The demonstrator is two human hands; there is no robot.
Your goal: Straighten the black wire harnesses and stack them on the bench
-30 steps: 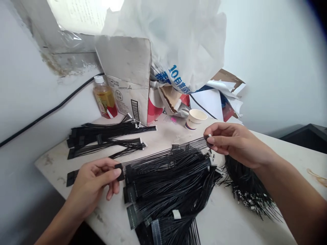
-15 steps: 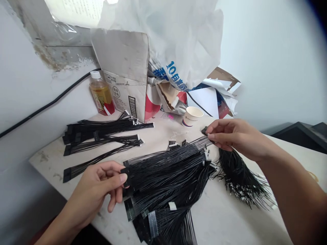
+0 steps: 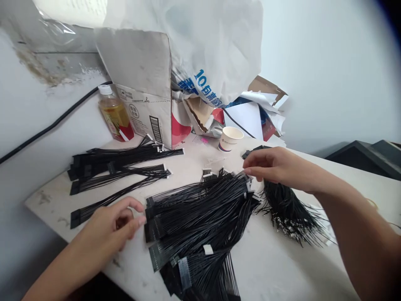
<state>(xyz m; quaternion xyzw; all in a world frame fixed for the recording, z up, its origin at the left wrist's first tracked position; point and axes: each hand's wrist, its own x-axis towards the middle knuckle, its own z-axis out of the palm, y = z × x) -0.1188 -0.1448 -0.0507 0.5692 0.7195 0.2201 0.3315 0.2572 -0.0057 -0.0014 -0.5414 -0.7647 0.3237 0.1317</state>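
Observation:
A thick pile of black wire harnesses (image 3: 200,217) lies across the middle of the table, with flat black connectors on the left and small white ones on the right. My left hand (image 3: 120,221) hovers just left of the black connectors, its thumb and curled fingers apart and holding nothing. At the upper right end of the pile, my right hand (image 3: 266,165) has thumb and forefinger together at the wire ends of the top harness. The fingertips hide the exact grip. Under my right wrist lies a bundle of loose black wires (image 3: 288,209) with bare tips.
More harnesses (image 3: 115,161) lie at the back left. Behind them stand a drink bottle (image 3: 114,115), a cardboard box (image 3: 140,88) and a large plastic bag (image 3: 216,46). A paper cup (image 3: 230,139) stands behind the pile. The table's front edge runs below my left hand.
My left hand has let go of the black connector and drawn slightly left. The stretched harness now rests on the pile. My right hand has come slightly left and down; the view has shifted a little.

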